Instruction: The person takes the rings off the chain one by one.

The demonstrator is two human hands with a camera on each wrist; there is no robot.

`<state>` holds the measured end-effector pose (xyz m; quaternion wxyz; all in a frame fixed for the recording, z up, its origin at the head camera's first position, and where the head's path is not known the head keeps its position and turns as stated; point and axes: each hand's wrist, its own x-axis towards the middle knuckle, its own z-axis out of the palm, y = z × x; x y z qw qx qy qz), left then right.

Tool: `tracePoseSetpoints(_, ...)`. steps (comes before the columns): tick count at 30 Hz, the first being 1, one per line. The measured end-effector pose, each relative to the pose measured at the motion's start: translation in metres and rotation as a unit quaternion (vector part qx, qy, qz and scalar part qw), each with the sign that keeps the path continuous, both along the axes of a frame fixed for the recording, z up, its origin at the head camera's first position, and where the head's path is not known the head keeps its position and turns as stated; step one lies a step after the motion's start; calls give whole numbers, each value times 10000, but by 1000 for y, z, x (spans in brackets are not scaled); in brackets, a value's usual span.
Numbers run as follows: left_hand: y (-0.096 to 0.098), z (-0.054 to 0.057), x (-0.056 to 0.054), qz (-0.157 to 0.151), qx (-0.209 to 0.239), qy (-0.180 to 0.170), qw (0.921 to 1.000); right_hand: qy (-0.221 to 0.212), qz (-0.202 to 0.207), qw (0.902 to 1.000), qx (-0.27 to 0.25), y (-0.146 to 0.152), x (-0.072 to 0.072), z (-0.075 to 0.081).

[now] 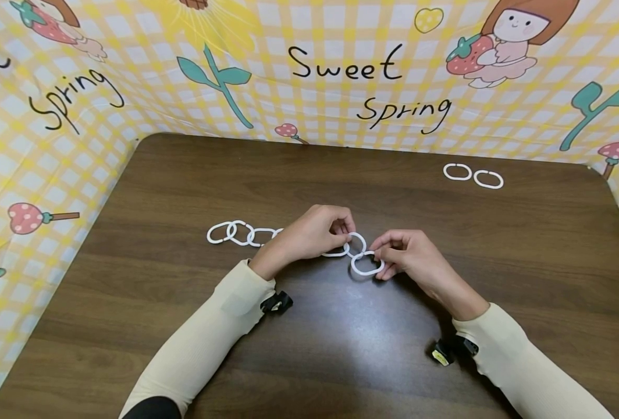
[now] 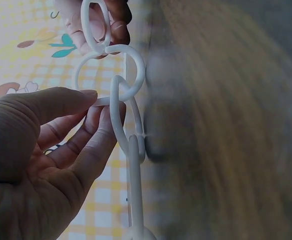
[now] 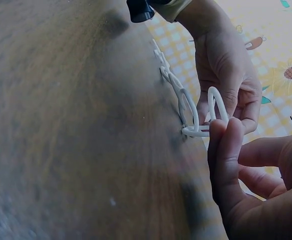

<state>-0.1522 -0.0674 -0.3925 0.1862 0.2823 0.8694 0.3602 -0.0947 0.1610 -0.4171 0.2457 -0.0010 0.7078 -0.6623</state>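
Note:
A chain of white plastic links (image 1: 217,241) runs left to right across the middle of the table, partly hidden under my left hand (image 1: 309,235). Thumb and fingers of that hand pinch a link (image 2: 141,70) near the chain's right end. The end link (image 1: 367,274) hooks through it and is pinched at its right side by my right hand (image 1: 422,265). In the left wrist view the end link (image 2: 84,25) stands tilted above the pinched one. From the right wrist, it shows upright between both hands' fingertips.
Two loose white links, one on the left (image 1: 458,179) and one on the right (image 1: 490,187), lie near the back right of the brown wooden table (image 1: 341,361). A yellow checked cloth (image 1: 330,116) hangs behind it and along the sides.

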Motion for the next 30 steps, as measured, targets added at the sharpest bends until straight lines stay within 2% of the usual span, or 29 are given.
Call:
tracePoseSetpoints(19,0,4,1,88,-40,-70,9999,162,-227,9994,217,17,0,9)
tracePoseSetpoints(30,0,2,2,98,9,-74,9999,320,-405,9986,107,41,-3,20)
